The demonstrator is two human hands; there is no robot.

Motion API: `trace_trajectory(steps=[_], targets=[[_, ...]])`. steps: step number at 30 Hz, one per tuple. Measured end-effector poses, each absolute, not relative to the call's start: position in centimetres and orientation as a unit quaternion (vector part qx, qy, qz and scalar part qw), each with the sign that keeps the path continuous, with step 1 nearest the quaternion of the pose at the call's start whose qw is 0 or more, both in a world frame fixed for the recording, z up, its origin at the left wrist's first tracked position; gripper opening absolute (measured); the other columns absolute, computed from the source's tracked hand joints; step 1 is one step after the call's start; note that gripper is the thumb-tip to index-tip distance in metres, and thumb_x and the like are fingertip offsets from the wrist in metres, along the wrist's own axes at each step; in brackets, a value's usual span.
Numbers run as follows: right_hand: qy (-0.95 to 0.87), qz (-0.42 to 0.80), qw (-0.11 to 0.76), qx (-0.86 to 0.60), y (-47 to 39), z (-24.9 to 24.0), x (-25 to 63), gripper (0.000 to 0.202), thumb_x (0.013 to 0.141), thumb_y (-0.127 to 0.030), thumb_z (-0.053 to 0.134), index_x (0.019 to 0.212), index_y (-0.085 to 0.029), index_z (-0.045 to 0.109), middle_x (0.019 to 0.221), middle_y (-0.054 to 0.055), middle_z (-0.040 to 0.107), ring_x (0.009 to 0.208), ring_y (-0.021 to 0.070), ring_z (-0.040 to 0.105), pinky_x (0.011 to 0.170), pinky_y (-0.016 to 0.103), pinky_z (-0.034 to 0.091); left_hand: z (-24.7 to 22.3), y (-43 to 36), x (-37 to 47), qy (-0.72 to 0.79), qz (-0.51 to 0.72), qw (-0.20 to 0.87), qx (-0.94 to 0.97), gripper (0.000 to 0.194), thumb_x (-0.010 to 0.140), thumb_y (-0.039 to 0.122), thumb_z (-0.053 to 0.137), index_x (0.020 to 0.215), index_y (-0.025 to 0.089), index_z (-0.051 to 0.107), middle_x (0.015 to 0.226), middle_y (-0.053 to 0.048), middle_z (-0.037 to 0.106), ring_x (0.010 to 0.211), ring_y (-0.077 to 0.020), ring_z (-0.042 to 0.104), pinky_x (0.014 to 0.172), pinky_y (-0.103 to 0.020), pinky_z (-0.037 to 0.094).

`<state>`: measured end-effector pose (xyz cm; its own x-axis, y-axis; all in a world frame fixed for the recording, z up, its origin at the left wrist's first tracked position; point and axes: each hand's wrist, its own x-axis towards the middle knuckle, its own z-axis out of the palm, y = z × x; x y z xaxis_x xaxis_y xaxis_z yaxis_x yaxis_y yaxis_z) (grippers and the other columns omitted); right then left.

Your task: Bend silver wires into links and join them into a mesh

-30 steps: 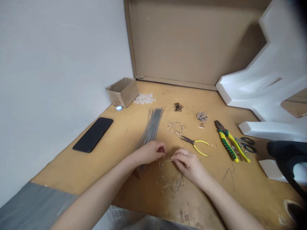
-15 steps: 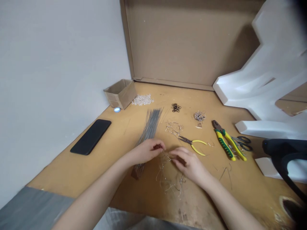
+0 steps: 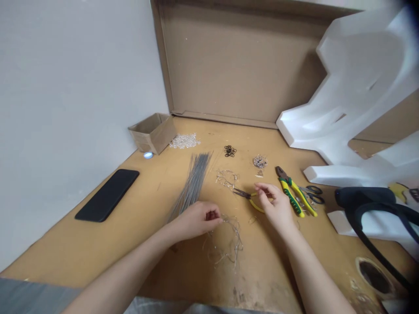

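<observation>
My left hand (image 3: 199, 220) is closed in a pinch on one end of a chain of thin bent wire (image 3: 237, 244). The chain lies in a loose loop on the tabletop, just right of that hand. My right hand (image 3: 276, 205) is over the yellow handles of the needle-nose pliers (image 3: 245, 195), thumb and fingers curved and apart; it partly hides the handles. Beneath and beyond my left hand is a bundle of straight grey wires (image 3: 194, 179). A small heap of bent wire pieces (image 3: 226, 178) lies by the pliers' tips.
Green-and-yellow pliers (image 3: 294, 194) and scissors (image 3: 314, 194) lie to the right. Farther back are black rings (image 3: 230, 151), clear small pieces (image 3: 185, 140), a metal heap (image 3: 260, 161) and a cardboard box (image 3: 153, 133). A black phone (image 3: 108, 195) lies left; white foam (image 3: 343, 117) stands right.
My right hand has left the wire chain and moved right and away from me to the needle-nose pliers. My left hand still pinches the chain. The view has shifted to the right.
</observation>
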<state>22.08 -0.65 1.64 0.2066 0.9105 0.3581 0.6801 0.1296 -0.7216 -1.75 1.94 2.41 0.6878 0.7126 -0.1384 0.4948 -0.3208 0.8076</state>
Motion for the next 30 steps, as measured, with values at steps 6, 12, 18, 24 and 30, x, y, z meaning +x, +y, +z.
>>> trace_trajectory(steps=[6, 12, 18, 24, 30], targets=[[-0.577, 0.107, 0.387, -0.711, -0.1, 1.6, 24.9, 0.026, 0.079, -0.031, 0.048, 0.095, -0.017, 0.063, 0.089, 0.007, 0.067, 0.068, 0.0159, 0.060, 0.065, 0.029, 0.047, 2.6, 2.8, -2.7, 0.391, 0.118, 0.422, 0.809, 0.029, 0.081, 0.039, 0.043, 0.066, 0.015, 0.052, 0.058, 0.004, 0.048, 0.054, -0.0084, 0.041, 0.049, -0.018, 0.029], [-0.670, 0.158, 0.149, -0.710, -1.3, 3.2, 25.4, 0.016, 0.074, -0.023, 0.050, 0.070, -0.020, 0.065, 0.069, 0.002, 0.067, 0.062, 0.0149, 0.059, 0.057, 0.023, 0.040, 2.7, 3.5, -3.8, 0.417, 0.094, 0.373, 0.823, 0.031, 0.082, 0.042, 0.041, 0.069, 0.016, 0.055, 0.060, 0.003, 0.051, 0.055, -0.0103, 0.044, 0.049, -0.020, 0.028], [-0.708, 0.125, 0.020, -0.695, -2.6, 4.0, 22.9, 0.012, 0.069, -0.019, 0.056, 0.067, -0.025, 0.067, 0.068, 0.001, 0.067, 0.067, 0.0179, 0.061, 0.056, 0.024, 0.034, 2.8, 3.6, -3.6, 0.424, 0.084, 0.379, 0.818, 0.030, 0.081, 0.044, 0.042, 0.076, 0.018, 0.057, 0.064, 0.002, 0.056, 0.058, -0.0118, 0.048, 0.051, -0.020, 0.029], [-0.706, 0.113, -0.002, -0.699, -2.6, 3.5, 22.4, 0.012, 0.066, -0.015, 0.058, 0.063, -0.024, 0.065, 0.062, 0.002, 0.065, 0.063, 0.0189, 0.060, 0.051, 0.024, 0.028, 2.6, 3.6, -3.5, 0.411, 0.091, 0.390, 0.819, 0.031, 0.080, 0.043, 0.043, 0.071, 0.017, 0.057, 0.062, 0.002, 0.055, 0.056, -0.0111, 0.047, 0.051, -0.020, 0.029], [-0.715, 0.118, 0.013, -0.689, -2.4, 3.3, 22.1, 0.013, 0.069, -0.016, 0.057, 0.061, -0.023, 0.063, 0.060, 0.002, 0.063, 0.060, 0.0169, 0.059, 0.050, 0.023, 0.029, 3.1, 3.2, -3.5, 0.361, 0.083, 0.432, 0.822, 0.033, 0.081, 0.044, 0.043, 0.070, 0.015, 0.056, 0.061, 0.002, 0.051, 0.056, -0.0095, 0.044, 0.051, -0.018, 0.030]])
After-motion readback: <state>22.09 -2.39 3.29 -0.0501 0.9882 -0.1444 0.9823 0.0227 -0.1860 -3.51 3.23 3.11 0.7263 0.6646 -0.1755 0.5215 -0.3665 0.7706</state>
